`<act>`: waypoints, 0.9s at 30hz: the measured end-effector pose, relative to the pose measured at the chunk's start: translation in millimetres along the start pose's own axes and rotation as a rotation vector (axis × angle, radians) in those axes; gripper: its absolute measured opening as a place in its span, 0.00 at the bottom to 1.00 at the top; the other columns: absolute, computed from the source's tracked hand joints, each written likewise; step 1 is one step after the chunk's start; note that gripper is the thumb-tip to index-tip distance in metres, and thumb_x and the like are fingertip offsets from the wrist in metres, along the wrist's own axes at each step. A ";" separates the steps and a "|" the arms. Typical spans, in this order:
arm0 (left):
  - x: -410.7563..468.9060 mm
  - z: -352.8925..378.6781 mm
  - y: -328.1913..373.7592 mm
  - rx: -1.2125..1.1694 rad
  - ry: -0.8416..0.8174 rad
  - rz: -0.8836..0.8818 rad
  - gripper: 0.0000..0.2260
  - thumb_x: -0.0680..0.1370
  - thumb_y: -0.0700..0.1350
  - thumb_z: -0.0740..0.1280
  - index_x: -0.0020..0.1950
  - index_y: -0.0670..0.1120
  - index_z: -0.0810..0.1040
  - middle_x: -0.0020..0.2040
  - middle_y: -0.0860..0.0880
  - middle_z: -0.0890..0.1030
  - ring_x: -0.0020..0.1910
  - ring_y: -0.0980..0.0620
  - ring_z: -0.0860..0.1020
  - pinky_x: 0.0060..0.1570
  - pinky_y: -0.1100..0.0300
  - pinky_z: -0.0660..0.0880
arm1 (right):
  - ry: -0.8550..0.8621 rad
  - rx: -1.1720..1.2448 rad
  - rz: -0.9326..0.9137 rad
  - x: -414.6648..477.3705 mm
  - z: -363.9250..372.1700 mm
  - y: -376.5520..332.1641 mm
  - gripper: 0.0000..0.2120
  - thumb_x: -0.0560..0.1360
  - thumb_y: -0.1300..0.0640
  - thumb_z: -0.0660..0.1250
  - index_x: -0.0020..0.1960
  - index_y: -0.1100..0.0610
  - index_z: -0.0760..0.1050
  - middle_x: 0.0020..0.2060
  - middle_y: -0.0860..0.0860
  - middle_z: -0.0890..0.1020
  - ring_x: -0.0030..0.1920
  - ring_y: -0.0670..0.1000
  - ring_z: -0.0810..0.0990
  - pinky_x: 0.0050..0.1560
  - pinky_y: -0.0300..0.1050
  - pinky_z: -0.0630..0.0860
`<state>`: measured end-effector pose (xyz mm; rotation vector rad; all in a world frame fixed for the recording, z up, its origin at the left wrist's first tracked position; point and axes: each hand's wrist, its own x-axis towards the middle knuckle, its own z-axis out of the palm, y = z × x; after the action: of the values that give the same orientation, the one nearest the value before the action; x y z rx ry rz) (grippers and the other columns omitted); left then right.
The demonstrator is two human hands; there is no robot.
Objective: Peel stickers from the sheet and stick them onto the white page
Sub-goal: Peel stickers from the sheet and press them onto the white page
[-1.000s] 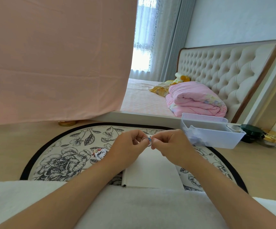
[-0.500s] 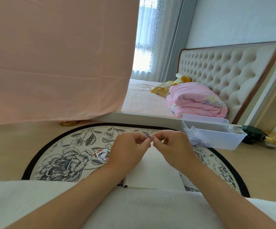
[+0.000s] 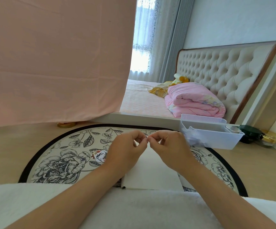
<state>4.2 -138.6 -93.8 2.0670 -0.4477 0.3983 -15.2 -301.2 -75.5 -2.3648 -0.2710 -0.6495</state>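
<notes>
item 1: left hand [image 3: 127, 150] and right hand [image 3: 169, 150]. both are hovering fingertip to fingertip, thumb and forefinger of each curled inward and pinching one tiny dark-edged sticker scrap [image 3: 146, 137] between them. the scrap is too small to read; it is judged to be a sticker being separated from its backing, which would explain why two opposing pinches are working on one small piece.

item 2: white rectangular paper page [image 3: 152, 172]. it is lying flat directly under the hands and near the body, so a freed sticker is needing only a short drop. the visible part is showing no stickers.

item 3: round black-rimmed mat with grey floral print [image 3: 59, 164]. it is serving as the work surface beneath the page.

item 4: small cartoon cut-out in white, red and black [image 3: 99, 156]. it is lying on the mat just left of the page, possibly waiting its turn.

item 5: translucent white plastic bin [image 3: 216, 141]. it is standing to the right, holding pale crumpled scraps, likely discarded backing.

item 6: white fluffy towel [image 3: 134, 210]. it is covering the lap under both forearms.
</notes>
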 end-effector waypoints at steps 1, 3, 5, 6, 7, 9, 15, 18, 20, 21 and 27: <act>0.0 -0.5 0.4 -0.004 -0.010 0.010 0.05 0.77 0.49 0.68 0.42 0.57 0.80 0.37 0.66 0.79 0.36 0.55 0.76 0.38 0.58 0.73 | -0.008 0.035 0.029 0.6 0.1 -0.3 0.06 0.74 0.52 0.70 0.41 0.45 0.85 0.34 0.39 0.83 0.32 0.42 0.77 0.38 0.44 0.78; 0.6 -1.4 0.6 -0.018 -0.026 0.024 0.06 0.78 0.49 0.68 0.42 0.57 0.80 0.39 0.67 0.79 0.38 0.54 0.76 0.37 0.60 0.72 | -0.023 0.094 0.084 1.3 -0.6 -1.6 0.08 0.75 0.53 0.70 0.39 0.46 0.84 0.33 0.41 0.83 0.30 0.42 0.76 0.37 0.44 0.77; 1.2 -2.2 0.5 -0.028 -0.037 0.038 0.05 0.78 0.48 0.67 0.43 0.55 0.80 0.39 0.66 0.79 0.38 0.54 0.76 0.34 0.64 0.70 | -0.037 0.160 0.134 1.3 -1.9 -4.6 0.09 0.75 0.56 0.70 0.38 0.48 0.84 0.33 0.45 0.84 0.27 0.43 0.74 0.32 0.43 0.75; 1.2 -2.3 0.3 -0.030 -0.040 0.045 0.05 0.79 0.48 0.67 0.43 0.54 0.80 0.38 0.67 0.78 0.37 0.54 0.76 0.34 0.65 0.69 | -0.047 0.211 0.161 1.3 -2.4 -6.3 0.09 0.76 0.57 0.69 0.38 0.50 0.84 0.34 0.48 0.84 0.26 0.44 0.74 0.30 0.42 0.74; 1.5 -2.4 -0.1 -0.037 -0.042 0.049 0.05 0.79 0.48 0.67 0.43 0.53 0.80 0.37 0.67 0.77 0.36 0.56 0.75 0.34 0.67 0.69 | -0.058 0.264 0.189 1.4 -2.9 -7.6 0.09 0.76 0.59 0.69 0.39 0.52 0.84 0.34 0.51 0.84 0.25 0.46 0.74 0.29 0.41 0.73; 2.2 -1.4 -1.6 -0.065 -0.046 0.045 0.05 0.79 0.47 0.67 0.43 0.52 0.80 0.34 0.66 0.76 0.34 0.59 0.73 0.33 0.70 0.68 | -0.083 0.338 0.236 1.5 -3.7 -9.1 0.08 0.76 0.61 0.68 0.40 0.56 0.84 0.35 0.53 0.84 0.25 0.47 0.75 0.29 0.38 0.73; 3.7 0.3 -3.4 -0.149 -0.064 0.014 0.06 0.79 0.47 0.66 0.42 0.53 0.78 0.37 0.65 0.78 0.37 0.63 0.75 0.34 0.71 0.69 | -0.099 0.420 0.270 0.0 -6.1 -9.3 0.05 0.77 0.58 0.70 0.45 0.57 0.84 0.27 0.44 0.81 0.23 0.42 0.74 0.28 0.32 0.69; 4.5 0.1 -4.8 -0.188 -0.075 -0.002 0.07 0.79 0.47 0.66 0.42 0.55 0.77 0.39 0.64 0.79 0.38 0.64 0.76 0.38 0.64 0.74 | -0.076 0.452 0.221 0.6 -8.2 -9.2 0.03 0.76 0.59 0.73 0.46 0.58 0.85 0.27 0.40 0.81 0.24 0.42 0.75 0.28 0.30 0.70; 4.7 0.6 -5.8 -0.205 -0.071 -0.002 0.06 0.79 0.47 0.67 0.43 0.55 0.78 0.41 0.62 0.80 0.42 0.63 0.78 0.41 0.56 0.79 | -0.070 0.454 0.221 1.9 -8.6 -8.0 0.04 0.76 0.59 0.73 0.45 0.59 0.85 0.26 0.40 0.81 0.23 0.41 0.74 0.27 0.30 0.68; 4.7 1.0 -5.5 -0.215 -0.068 0.004 0.06 0.80 0.47 0.67 0.43 0.55 0.78 0.42 0.62 0.81 0.45 0.62 0.78 0.42 0.53 0.80 | -0.070 0.461 0.232 2.8 -8.9 -7.4 0.05 0.77 0.59 0.72 0.45 0.59 0.85 0.26 0.40 0.81 0.22 0.41 0.73 0.27 0.29 0.67; 3.2 1.6 3.1 -0.325 -0.109 -0.009 0.08 0.81 0.42 0.65 0.49 0.52 0.82 0.46 0.59 0.84 0.49 0.57 0.80 0.38 0.56 0.81 | -0.087 0.450 0.248 8.3 -13.1 0.3 0.05 0.78 0.57 0.71 0.43 0.53 0.83 0.30 0.41 0.82 0.25 0.41 0.75 0.27 0.30 0.68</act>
<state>5.8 -141.9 -90.9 1.7787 -0.5314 0.1922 -13.0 -309.7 -62.8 -1.9527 -0.1394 -0.3256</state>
